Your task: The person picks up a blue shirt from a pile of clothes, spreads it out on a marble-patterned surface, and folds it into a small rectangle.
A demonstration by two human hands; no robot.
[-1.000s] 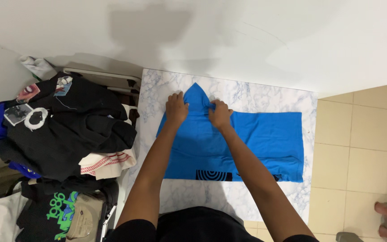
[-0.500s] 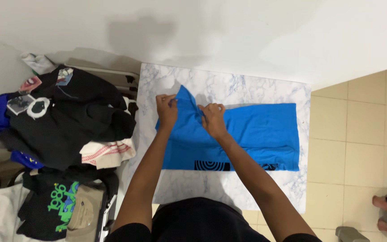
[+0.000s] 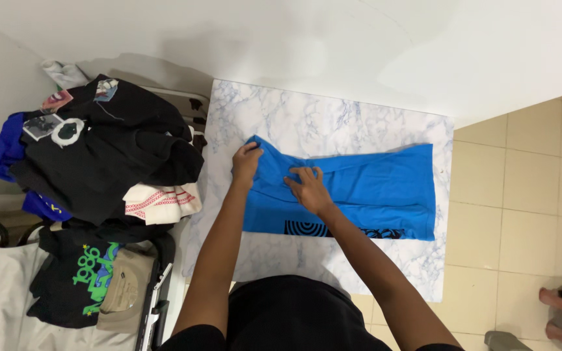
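Observation:
A bright blue shirt with a dark print along its near edge lies partly folded on a white marble-patterned table. My left hand pinches the shirt's far left corner, where the sleeve flap is turned in. My right hand presses flat on the cloth just to the right of it, fingers spread over the fold.
A heap of dark clothes with a white and red striped cloth sits left of the table. A black shirt with a green print lies nearer. Beige floor tiles lie to the right, with another person's feet at the bottom right.
The pointed sleeve flap that stood above the shirt's far edge has been folded down onto the shirt. Both hands moved with it, the right one now lower on the cloth.

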